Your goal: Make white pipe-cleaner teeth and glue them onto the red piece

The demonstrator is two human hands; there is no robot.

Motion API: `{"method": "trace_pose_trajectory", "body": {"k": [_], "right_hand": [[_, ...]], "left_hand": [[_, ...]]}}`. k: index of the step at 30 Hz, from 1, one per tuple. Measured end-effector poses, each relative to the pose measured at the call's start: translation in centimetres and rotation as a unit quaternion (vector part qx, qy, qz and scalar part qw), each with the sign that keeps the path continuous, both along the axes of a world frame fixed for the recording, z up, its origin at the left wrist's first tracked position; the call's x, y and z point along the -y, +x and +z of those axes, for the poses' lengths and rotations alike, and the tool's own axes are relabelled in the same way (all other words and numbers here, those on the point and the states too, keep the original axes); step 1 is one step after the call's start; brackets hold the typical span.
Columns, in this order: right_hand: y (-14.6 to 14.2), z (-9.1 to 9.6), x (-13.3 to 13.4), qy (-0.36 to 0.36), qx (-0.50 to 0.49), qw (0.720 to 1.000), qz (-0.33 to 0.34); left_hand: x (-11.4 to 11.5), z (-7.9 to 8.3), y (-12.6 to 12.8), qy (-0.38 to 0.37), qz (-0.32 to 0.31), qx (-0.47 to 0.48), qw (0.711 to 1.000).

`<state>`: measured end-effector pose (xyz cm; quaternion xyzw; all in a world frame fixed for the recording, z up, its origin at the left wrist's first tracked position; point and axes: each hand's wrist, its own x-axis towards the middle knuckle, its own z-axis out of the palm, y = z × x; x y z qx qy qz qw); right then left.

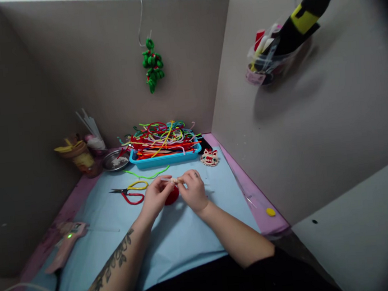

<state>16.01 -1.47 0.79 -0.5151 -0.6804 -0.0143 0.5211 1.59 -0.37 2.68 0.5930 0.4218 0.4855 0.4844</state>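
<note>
My left hand (157, 196) and my right hand (194, 190) meet over the light blue mat (175, 242). Both pinch a small pale piece (174, 181) between their fingertips. A red round fuzzy object (171, 196) lies under and between the hands, partly hidden. Just left of my left hand lie scissors (130, 192) with one yellow and one red handle. A loose green pipe cleaner (147, 174) lies on the mat beyond the hands.
A blue tray (164, 159) heaped with coloured pipe cleaners stands at the back. Beside it are a small red-and-white craft figure (210, 157), a metal dish (115, 161) and a cup (81, 157). A pink glue gun (66, 243) lies at left. A green pipe-cleaner ornament (153, 66) hangs on the wall.
</note>
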Motion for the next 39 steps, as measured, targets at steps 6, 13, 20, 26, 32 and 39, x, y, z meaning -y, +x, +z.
{"method": "trace_pose_trajectory", "body": {"k": [6, 13, 20, 26, 32, 39], "right_hand": [[-0.1, 0.7, 0.4, -0.061, -0.022, 0.992, 0.106], [0.8, 1.4, -0.1, -0.312, -0.203, 0.848, 0.377], [1.4, 0.8, -0.8, -0.382, -0.256, 0.797, 0.392], [1.3, 0.9, -0.6, -0.372, -0.271, 0.799, 0.387], [1.3, 1.5, -0.2, -0.352, -0.286, 0.811, 0.370], [1.3, 1.4, -0.2, -0.337, -0.286, 0.820, 0.365]], "left_hand": [[-0.1, 0.6, -0.7, 0.065, 0.045, -0.081, 0.994], [-0.6, 2.0, -2.8, 0.131, -0.085, -0.153, 0.976], [-0.7, 1.2, -2.7, 0.131, -0.053, -0.135, 0.981], [-0.6, 1.2, -2.5, 0.110, -0.072, -0.109, 0.985], [-0.5, 1.0, -2.0, 0.150, -0.043, -0.138, 0.978], [-0.1, 1.4, -1.5, 0.187, -0.028, -0.174, 0.966]]}}
